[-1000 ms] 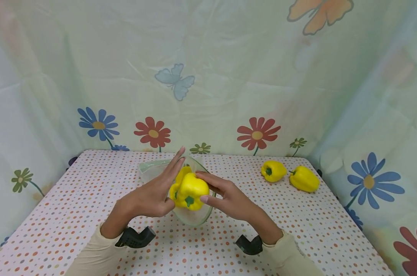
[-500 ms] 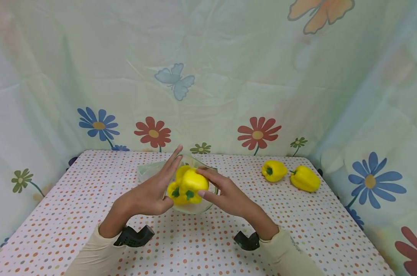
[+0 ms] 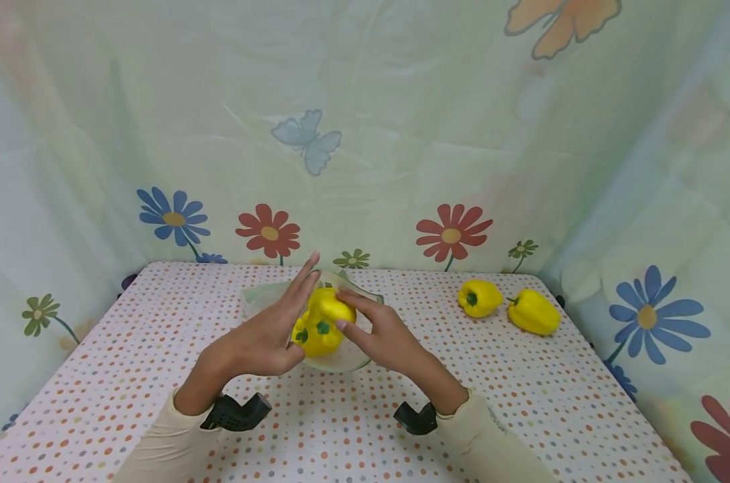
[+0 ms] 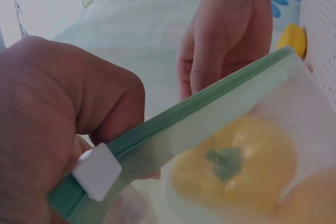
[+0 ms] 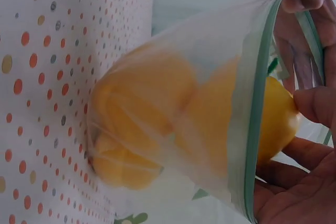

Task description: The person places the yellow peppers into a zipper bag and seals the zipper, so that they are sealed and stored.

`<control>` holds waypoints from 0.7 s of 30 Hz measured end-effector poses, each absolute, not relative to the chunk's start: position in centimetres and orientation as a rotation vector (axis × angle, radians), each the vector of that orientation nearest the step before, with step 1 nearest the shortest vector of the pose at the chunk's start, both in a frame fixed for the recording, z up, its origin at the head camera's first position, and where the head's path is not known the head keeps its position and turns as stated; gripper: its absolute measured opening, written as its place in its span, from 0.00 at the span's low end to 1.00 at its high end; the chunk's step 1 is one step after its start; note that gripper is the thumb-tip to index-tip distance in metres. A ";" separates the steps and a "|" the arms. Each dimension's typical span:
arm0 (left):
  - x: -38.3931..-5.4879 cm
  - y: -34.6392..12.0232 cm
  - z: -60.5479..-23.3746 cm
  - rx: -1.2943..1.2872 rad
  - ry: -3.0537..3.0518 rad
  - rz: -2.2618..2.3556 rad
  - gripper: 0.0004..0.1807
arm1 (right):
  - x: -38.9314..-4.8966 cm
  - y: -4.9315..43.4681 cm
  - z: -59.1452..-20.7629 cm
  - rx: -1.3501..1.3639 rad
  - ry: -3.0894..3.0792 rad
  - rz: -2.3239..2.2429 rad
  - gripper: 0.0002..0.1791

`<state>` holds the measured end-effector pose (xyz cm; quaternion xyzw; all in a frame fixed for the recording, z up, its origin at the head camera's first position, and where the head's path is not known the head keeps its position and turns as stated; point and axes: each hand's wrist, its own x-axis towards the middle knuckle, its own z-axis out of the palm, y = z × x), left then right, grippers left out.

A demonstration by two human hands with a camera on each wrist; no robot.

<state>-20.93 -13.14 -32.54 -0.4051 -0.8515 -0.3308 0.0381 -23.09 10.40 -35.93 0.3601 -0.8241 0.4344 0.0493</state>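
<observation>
A clear zip bag (image 3: 259,295) with a green zip edge (image 4: 194,108) and a white slider (image 4: 97,171) stands tilted at the table's middle. My left hand (image 3: 253,345) grips its rim near the slider, thumb bent over the edge. At the bag's mouth, a yellow bell pepper (image 5: 281,121) sits partly inside, green stem showing. My right hand (image 3: 389,335) holds that pepper between thumb and fingers. Deeper in the bag, other yellow bell peppers (image 5: 144,93) press against the cloudy film; their exact number is hard to make out.
Two more yellow bell peppers, one nearer (image 3: 480,298) and one farther right (image 3: 534,312), lie at the back right of the dotted tablecloth (image 3: 341,429). Behind the table hangs a flowered curtain (image 3: 365,161), which also lines both sides.
My right hand has moved left and slightly away from me, taking the bell pepper lower into the bag's mouth. My left hand keeps its grip and has hardly moved.
</observation>
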 end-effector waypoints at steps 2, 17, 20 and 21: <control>-21.0 -13.1 -32.6 -1.237 -2.614 -1.007 0.58 | -23.1 10.5 -36.0 1.053 -2.521 1.321 0.26; -21.0 -13.6 -32.8 -1.200 -2.596 -0.994 0.58 | -22.7 11.4 -35.6 0.988 -2.407 1.247 0.22; -21.1 -13.5 -32.7 -1.193 -2.587 -0.982 0.57 | -22.5 11.6 -35.4 0.974 -2.367 1.265 0.19; -21.1 -13.5 -32.6 -1.194 -2.585 -0.981 0.57 | -22.5 11.7 -35.4 0.977 -2.359 1.274 0.18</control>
